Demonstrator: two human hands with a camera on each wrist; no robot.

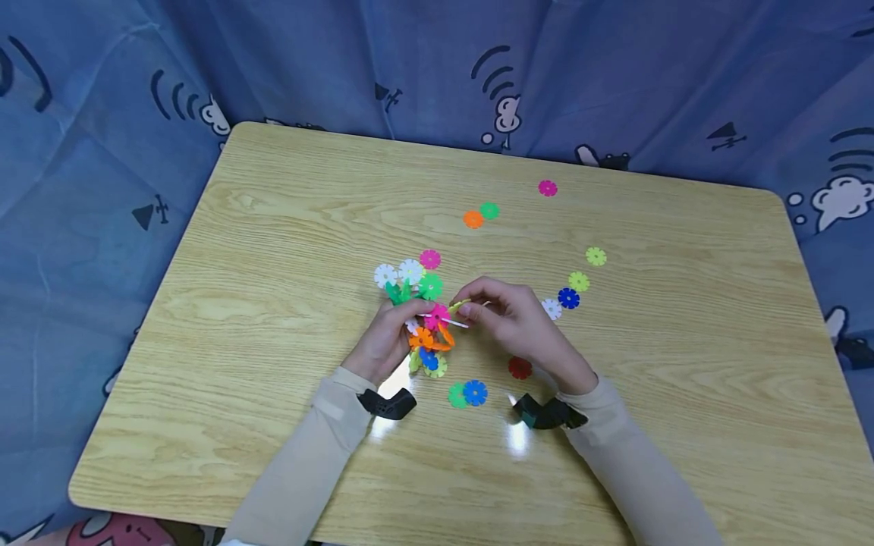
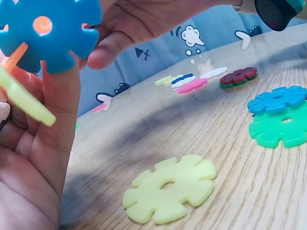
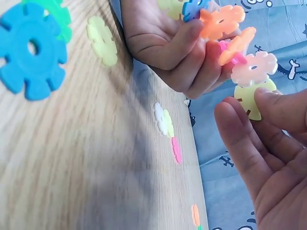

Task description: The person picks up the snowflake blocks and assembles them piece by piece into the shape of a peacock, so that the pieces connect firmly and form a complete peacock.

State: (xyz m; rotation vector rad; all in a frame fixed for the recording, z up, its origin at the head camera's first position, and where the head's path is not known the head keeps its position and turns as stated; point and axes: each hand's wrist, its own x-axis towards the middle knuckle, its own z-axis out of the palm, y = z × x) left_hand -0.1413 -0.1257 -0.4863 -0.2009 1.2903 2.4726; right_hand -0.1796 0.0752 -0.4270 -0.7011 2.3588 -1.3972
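Note:
My left hand [image 1: 384, 340] holds a cluster of interlocked notched plastic discs, with a pink disc [image 1: 437, 317], an orange disc [image 1: 421, 338], a blue disc [image 1: 428, 359] and green discs among them. Between thumb and fingers, my right hand [image 1: 515, 322] pinches a yellow disc [image 3: 247, 99] at the cluster's right side. In the right wrist view this yellow disc meets a pale disc [image 3: 254, 68] of the cluster; whether their slots are engaged cannot be told. The left palm hides part of the cluster.
Loose discs lie on the wooden table [image 1: 273, 227]: a red disc [image 1: 520, 368] by the right wrist, overlapping blue [image 1: 475, 393] and green ones in front, white ones [image 1: 385, 276] behind the left hand, several farther back. A blue curtain [image 1: 437, 68] hangs behind.

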